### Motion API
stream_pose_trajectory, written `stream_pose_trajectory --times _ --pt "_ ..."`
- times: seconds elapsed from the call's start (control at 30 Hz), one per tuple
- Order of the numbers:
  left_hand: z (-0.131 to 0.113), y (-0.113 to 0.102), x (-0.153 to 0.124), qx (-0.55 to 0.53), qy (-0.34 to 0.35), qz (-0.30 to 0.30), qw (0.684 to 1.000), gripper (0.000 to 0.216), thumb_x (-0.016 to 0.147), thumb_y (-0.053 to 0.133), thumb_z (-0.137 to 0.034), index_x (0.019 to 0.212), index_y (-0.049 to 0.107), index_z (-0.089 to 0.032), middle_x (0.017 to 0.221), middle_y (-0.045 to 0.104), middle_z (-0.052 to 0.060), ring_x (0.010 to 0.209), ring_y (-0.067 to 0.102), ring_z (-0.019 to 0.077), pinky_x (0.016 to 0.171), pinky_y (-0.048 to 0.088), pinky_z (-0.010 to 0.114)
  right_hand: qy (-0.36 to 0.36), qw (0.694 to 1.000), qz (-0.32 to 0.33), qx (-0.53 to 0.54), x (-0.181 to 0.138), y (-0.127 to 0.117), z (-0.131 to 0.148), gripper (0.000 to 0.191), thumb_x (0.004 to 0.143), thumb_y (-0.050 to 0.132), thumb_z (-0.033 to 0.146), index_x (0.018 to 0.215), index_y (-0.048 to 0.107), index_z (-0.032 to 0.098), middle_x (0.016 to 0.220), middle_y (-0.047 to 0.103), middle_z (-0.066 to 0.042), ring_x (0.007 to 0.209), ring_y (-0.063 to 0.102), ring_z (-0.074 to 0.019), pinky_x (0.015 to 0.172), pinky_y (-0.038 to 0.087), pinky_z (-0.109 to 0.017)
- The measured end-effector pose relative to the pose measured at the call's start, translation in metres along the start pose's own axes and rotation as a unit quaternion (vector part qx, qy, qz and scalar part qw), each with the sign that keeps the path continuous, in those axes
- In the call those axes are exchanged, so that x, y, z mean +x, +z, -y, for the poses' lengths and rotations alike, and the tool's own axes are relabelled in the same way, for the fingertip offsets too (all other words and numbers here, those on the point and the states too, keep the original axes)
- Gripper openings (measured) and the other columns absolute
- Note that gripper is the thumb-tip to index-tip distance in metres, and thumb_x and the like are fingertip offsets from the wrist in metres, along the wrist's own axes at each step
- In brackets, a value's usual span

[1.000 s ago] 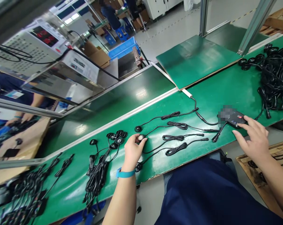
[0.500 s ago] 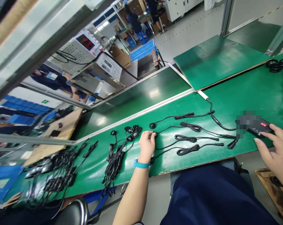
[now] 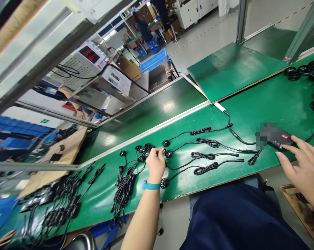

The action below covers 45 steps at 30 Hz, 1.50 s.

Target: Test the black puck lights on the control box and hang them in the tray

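The left hand (image 3: 156,162) is leaving a round black piece (image 3: 168,153) uncovered, grip unclear, the unclenched right hand (image 3: 301,161) touching a black box (image 3: 278,137)

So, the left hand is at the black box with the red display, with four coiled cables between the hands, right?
No, the head view shows the right hand at the black box. Four coiled cables do lie between it and the left hand.
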<state>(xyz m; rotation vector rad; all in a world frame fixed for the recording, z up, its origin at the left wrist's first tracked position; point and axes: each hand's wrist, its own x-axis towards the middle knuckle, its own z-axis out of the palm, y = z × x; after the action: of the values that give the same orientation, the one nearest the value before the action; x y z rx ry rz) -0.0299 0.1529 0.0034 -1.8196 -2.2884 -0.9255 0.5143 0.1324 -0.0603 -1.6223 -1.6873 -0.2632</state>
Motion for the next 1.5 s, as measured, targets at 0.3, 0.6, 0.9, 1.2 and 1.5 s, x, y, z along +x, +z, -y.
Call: stream_pose_trajectory --times 0.3,0.6,0.9,1.2,1.5 --pt "0.011 0.027 0.051 -0.018 0.012 0.065 0.998 0.017 0.09 0.057 -0.039 0.085 0.064 -0.023 0.104 0.076 0.01 0.102 0.068 0.0274 0.096 0.05 0.042 0.006 1.0 0.009 0.0 -0.001 0.0 0.001 0.031 0.094 0.06 0.05 0.109 0.068 0.024 0.145 0.06 -0.011 0.13 0.057 -0.0324 0.107 0.043 -0.045" --pt "0.034 0.036 0.054 -0.021 -0.055 0.065 0.996 0.034 0.093 0.049 -0.047 0.087 0.069 -0.02 0.086 0.076 0.007 0.08 0.07 0.022 0.081 0.054 0.035 0.008 0.998 -0.054 0.033 0.009 -0.011 0.014 0.04 0.088 0.072 0.049 0.117 0.065 0.021 0.144 0.059 -0.016 0.128 0.059 -0.0367 0.11 0.044 -0.052" --pt "-0.073 0.036 0.037 -0.041 0.183 0.072 0.98 0.031 0.098 0.054 -0.04 0.119 0.064 -0.02 0.123 0.069 0.016 0.12 0.062 0.0316 0.107 0.045 0.051 -0.029 0.965 0.159 0.208 0.025 -0.001 0.061 0.022 0.1 0.061 0.032 0.119 0.068 0.024 0.111 0.074 -0.008 0.075 0.07 -0.0185 0.075 0.058 -0.034" --pt "-0.25 0.092 -0.033 -0.136 0.432 0.352 0.819 0.034 0.103 0.048 -0.045 0.108 0.066 -0.018 0.096 0.071 0.011 0.095 0.062 0.0247 0.087 0.045 0.04 -0.053 0.939 0.244 0.238 0.039 0.008 0.054 0.022 0.099 0.062 0.04 0.11 0.074 0.025 0.106 0.073 -0.006 0.093 0.07 -0.0223 0.083 0.057 -0.035" --pt "-0.239 0.094 -0.027 -0.158 0.389 0.42 0.805 0.037 0.107 0.039 -0.034 0.081 0.062 -0.02 0.069 0.06 0.003 0.071 0.056 0.0183 0.077 0.04 0.033 -0.013 0.918 0.259 0.302 0.041 0.008 0.054 0.018 0.101 0.061 0.034 0.096 0.076 0.025 0.092 0.071 -0.004 0.082 0.067 -0.0199 0.074 0.052 -0.033"
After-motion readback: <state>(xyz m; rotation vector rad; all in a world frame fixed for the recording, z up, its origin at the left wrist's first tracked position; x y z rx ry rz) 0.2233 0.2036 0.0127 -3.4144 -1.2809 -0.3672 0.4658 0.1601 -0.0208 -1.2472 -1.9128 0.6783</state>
